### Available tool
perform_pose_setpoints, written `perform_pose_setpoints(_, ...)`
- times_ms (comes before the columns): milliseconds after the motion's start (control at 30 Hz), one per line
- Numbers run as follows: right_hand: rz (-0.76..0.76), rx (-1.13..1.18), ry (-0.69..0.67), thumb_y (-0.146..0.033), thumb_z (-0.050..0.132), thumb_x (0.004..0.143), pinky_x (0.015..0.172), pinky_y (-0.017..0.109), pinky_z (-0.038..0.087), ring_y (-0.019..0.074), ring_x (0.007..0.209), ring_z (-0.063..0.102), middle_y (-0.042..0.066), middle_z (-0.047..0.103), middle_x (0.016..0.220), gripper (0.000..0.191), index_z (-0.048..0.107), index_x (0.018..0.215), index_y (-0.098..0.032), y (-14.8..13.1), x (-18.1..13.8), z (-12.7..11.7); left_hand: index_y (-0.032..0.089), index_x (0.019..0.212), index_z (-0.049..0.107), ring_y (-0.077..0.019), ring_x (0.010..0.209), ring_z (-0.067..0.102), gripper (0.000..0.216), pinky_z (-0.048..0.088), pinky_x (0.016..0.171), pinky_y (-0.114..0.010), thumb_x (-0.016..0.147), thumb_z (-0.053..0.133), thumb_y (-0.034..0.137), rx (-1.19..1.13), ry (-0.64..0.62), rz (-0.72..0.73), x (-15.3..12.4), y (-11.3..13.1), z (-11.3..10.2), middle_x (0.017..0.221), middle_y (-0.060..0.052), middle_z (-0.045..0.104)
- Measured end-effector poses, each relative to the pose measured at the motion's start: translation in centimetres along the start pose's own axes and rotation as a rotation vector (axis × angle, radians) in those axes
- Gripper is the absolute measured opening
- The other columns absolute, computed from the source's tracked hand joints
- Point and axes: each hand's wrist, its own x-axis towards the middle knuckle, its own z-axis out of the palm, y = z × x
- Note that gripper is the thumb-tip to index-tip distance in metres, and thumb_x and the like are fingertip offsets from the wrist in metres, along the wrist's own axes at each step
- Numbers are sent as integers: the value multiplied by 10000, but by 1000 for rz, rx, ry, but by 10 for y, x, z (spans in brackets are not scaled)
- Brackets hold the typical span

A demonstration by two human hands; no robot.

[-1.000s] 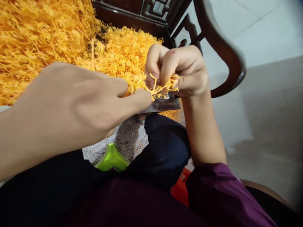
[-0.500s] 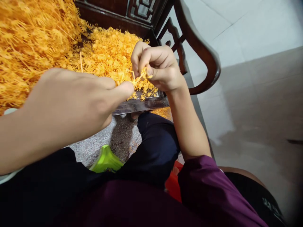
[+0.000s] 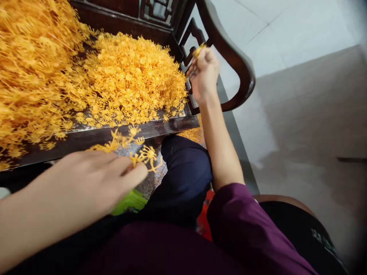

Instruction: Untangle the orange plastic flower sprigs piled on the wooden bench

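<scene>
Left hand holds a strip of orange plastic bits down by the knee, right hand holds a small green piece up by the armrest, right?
Not quite. The head view shows the small piece in the right hand is orange, not green. The left hand does hold the strip of orange plastic bits by the knee, the right up by the armrest.

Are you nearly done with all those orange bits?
Not nearly. A loose pile already sits on the bench. The left hand holds a sprig, the right hand a small bit. The big tangled heap looks untouched.
</scene>
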Motion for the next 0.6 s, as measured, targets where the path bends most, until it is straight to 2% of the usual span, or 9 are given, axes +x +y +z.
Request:
perform_pose_setpoints(33,50,-54,10,-583,683,844,626,349,485,199,644,480,1,585,753,281,565,835,-328,7,-2,-1,284,1177,672,-250,708,656,452,406,656,-414,898,424,29,13,-25,-22,-4,-6,4,883,-13,718)
perform_pose_setpoints(100,100,-162,-61,-569,678,876,657,347,521,187,660,524,3,617,772,261,608,881,-317,13,-10,4,288,1259,668,-261,749,689,452,410,649,-404,949,412,81,64,-65,-67,-12,-21,12,987,-19,766)
perform_pose_setpoints(200,93,-245,-150,-476,710,872,699,351,552,203,743,610,-4,672,824,179,640,979,-351,7,-20,22,295,1263,690,-282,753,718,407,413,616,-390,1011,388,191,96,-109,-113,-17,-37,21,1000,-16,792)
perform_pose_setpoints(333,96,-166,-241,-398,747,832,774,341,597,201,860,674,-25,717,1082,392,567,1180,-400,-10,-24,41,298,1297,712,-278,708,729,486,419,570,-376,973,379,157,69,-175,-121,-12,-36,21,1012,-21,811)
perform_pose_setpoints(400,56,-110,-266,-383,759,815,804,330,607,195,883,677,-8,694,1150,441,543,1199,-378,-15,-23,47,290,1328,714,-276,706,730,524,425,560,-364,929,417,124,51,-216,-128,-5,-33,17,1020,-38,814)
perform_pose_setpoints(500,5,-77,-272,-369,759,802,794,331,593,202,849,658,17,678,1054,345,580,1094,-325,-20,-23,52,265,1295,728,-285,710,738,507,424,557,-354,883,494,82,46,-282,-133,5,-32,9,1010,-52,814)
perform_pose_setpoints(600,-41,-106,-373,-387,743,845,746,345,555,207,794,626,27,665,905,211,628,996,-297,-27,-27,56,250,1250,735,-287,693,729,437,393,551,-343,898,536,84,67,-287,-141,12,-33,4,965,-57,804)
